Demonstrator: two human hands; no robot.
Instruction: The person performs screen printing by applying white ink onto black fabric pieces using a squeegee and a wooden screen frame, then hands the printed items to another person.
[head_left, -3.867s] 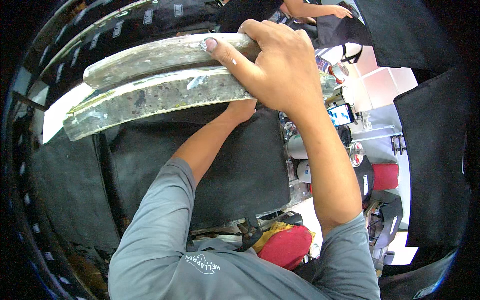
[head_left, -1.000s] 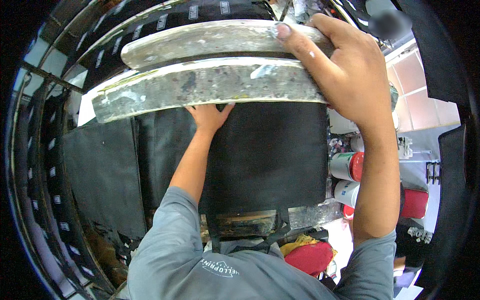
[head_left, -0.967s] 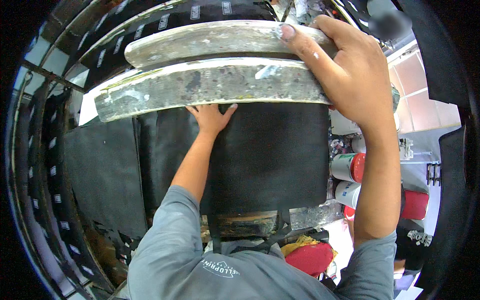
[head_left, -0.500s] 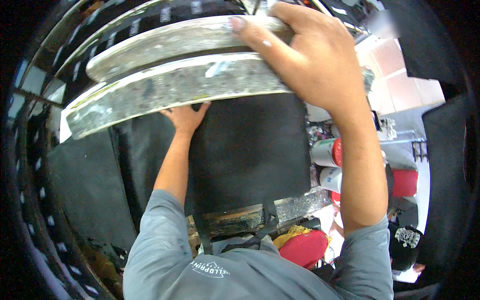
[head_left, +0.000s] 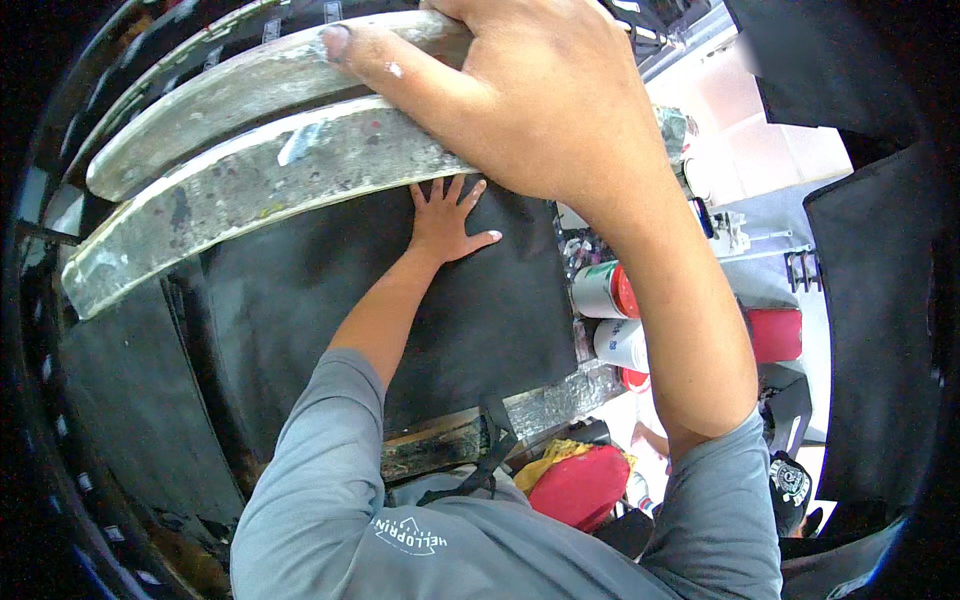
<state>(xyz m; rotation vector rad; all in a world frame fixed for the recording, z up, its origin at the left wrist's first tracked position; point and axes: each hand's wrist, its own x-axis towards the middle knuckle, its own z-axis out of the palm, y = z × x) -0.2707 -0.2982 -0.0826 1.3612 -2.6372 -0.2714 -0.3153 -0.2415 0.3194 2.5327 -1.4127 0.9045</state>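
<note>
Clamping the right hand [head_left: 555, 100] on the upper bar [head_left: 230, 95], scuffed, grey and round-ended, at upper left, with thumb laid along its face and fingertips mostly hidden. Near the lower bar [head_left: 250, 180], flat-faced and paint-spotted, spreading the left hand [head_left: 445, 222] palm down on smooth black cloth [head_left: 480, 310], apart from the right, all five fingers fanned. Bending the right arm, reaching forward with the left. In view: two bars, two white tubs [head_left: 620, 347], two short grey sleeves [head_left: 320, 430].

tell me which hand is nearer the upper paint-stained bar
Right: the right hand grips the upper paint-stained bar; the left hand is closer to the person, spread on black fabric.
</note>
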